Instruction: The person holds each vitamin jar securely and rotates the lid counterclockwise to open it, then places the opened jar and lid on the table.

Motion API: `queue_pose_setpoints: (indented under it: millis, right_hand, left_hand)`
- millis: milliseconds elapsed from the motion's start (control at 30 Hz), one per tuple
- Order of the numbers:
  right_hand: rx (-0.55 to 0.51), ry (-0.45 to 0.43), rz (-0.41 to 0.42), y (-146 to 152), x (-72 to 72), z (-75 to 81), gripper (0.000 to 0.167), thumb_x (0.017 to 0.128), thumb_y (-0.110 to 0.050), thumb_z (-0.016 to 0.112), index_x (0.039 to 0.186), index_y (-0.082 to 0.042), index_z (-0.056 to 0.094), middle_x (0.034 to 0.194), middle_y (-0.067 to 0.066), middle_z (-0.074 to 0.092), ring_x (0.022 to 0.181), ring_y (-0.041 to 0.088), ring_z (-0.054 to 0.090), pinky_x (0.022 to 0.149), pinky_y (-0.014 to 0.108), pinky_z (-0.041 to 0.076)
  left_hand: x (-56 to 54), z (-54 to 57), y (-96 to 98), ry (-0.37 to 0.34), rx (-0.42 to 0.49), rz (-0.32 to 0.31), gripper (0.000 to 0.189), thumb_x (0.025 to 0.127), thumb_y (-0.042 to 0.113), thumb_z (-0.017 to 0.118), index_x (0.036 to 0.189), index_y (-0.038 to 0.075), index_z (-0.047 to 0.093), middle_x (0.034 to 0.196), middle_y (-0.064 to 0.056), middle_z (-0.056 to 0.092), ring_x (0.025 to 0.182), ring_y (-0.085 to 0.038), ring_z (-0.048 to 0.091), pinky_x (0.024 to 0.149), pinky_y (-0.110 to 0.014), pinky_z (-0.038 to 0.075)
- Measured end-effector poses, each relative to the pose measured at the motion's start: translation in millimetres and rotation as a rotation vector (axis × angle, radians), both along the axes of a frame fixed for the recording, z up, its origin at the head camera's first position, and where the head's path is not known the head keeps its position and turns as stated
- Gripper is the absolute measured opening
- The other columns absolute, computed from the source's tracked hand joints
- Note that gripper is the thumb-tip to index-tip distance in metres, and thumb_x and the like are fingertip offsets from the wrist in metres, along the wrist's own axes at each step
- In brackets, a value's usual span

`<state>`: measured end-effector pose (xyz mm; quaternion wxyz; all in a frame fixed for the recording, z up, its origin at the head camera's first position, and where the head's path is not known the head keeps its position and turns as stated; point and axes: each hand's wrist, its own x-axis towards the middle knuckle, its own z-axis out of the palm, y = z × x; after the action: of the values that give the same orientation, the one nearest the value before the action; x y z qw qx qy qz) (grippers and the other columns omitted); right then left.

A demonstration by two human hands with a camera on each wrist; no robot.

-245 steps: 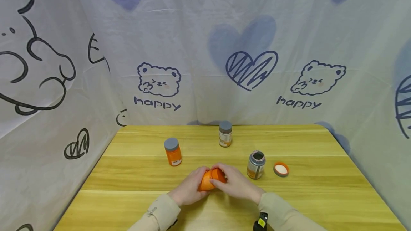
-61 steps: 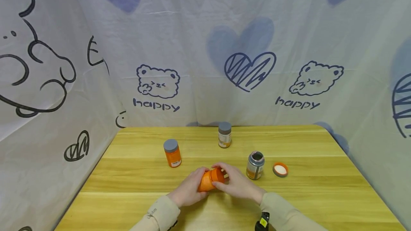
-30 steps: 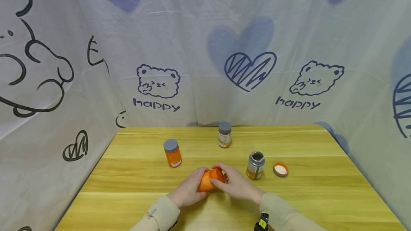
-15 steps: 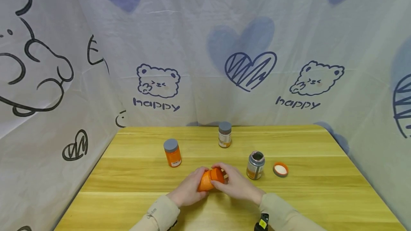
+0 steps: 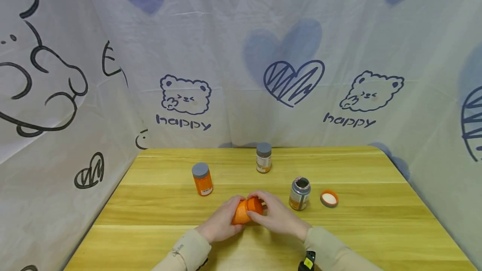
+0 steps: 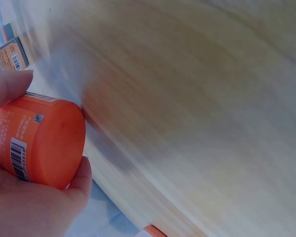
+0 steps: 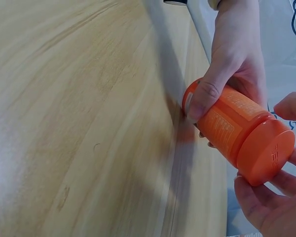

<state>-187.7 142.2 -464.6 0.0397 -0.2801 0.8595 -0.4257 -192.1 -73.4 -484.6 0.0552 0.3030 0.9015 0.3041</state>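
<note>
Over the front middle of the table, an orange jar lies tilted between both hands. My left hand grips its body; the left wrist view shows the jar's flat orange base and a barcode label. My right hand is curled about the jar's orange lid, with fingertips on the lid's lower edge in the right wrist view and one finger standing apart above it. The lid sits on the jar.
Behind the hands stand an orange jar with a grey lid and a clear-bodied jar with a grey lid. To the right are an open grey jar and an upturned orange-rimmed lid. A printed cloth hangs behind the table.
The right fingers have shifted slightly back and forth around the lid. The left hand keeps its grip on the jar, and the other jars stand where they were.
</note>
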Motion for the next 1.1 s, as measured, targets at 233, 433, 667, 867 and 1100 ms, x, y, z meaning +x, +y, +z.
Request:
queue_pose_setpoints:
  millis: [233,433,667,867,1100]
  right_hand:
    - [-0.002,0.051,-0.01,-2,1.2,1.2,0.031,0.097,-0.028,0.065,0.123,-0.012,0.062,0.12,0.002,0.067,0.109,0.018,0.064,0.096,0.033,0.054]
    - [-0.028,0.063,-0.018,-4,0.7,0.8,0.025,0.098,-0.027,0.065,0.119,-0.014,0.065,0.116,0.0,0.068,0.108,0.016,0.064,0.096,0.033,0.054]
    - [-0.053,0.069,-0.035,-7,0.0,-0.1,0.02,0.099,-0.025,0.064,0.115,-0.014,0.067,0.114,0.0,0.068,0.107,0.017,0.064,0.096,0.034,0.054]
    - [-0.07,0.094,-0.068,-10,0.2,-1.0,0.018,0.097,-0.021,0.065,0.113,-0.012,0.068,0.112,0.001,0.069,0.106,0.017,0.066,0.094,0.033,0.055]
    - [-0.122,0.091,-0.121,-15,0.4,-0.4,0.021,0.095,-0.019,0.069,0.114,-0.01,0.067,0.111,0.002,0.071,0.107,0.019,0.067,0.095,0.034,0.055]
  left_hand:
    - [0.5,-0.5,-0.3,0.005,-0.001,0.002,0.061,0.082,0.007,0.077,0.135,0.008,0.046,0.129,-0.01,0.058,0.11,-0.022,0.057,0.096,-0.042,0.049]
    - [0.5,-0.5,-0.7,0.002,0.002,0.001,0.062,0.082,0.007,0.077,0.136,0.007,0.045,0.13,-0.01,0.058,0.111,-0.023,0.057,0.097,-0.043,0.049]
    - [-0.7,-1.9,-1.5,0.014,0.003,-0.007,0.063,0.082,0.007,0.077,0.136,0.007,0.045,0.128,-0.01,0.058,0.11,-0.022,0.058,0.095,-0.042,0.049]
    - [-0.7,-3.0,-1.7,0.005,0.004,-0.002,0.062,0.083,0.009,0.076,0.137,0.008,0.045,0.128,-0.009,0.058,0.109,-0.021,0.057,0.095,-0.041,0.049]
    - [-0.5,-1.2,-1.6,0.017,0.005,0.001,0.064,0.082,0.007,0.076,0.138,0.006,0.044,0.132,-0.012,0.057,0.112,-0.024,0.057,0.097,-0.043,0.049]
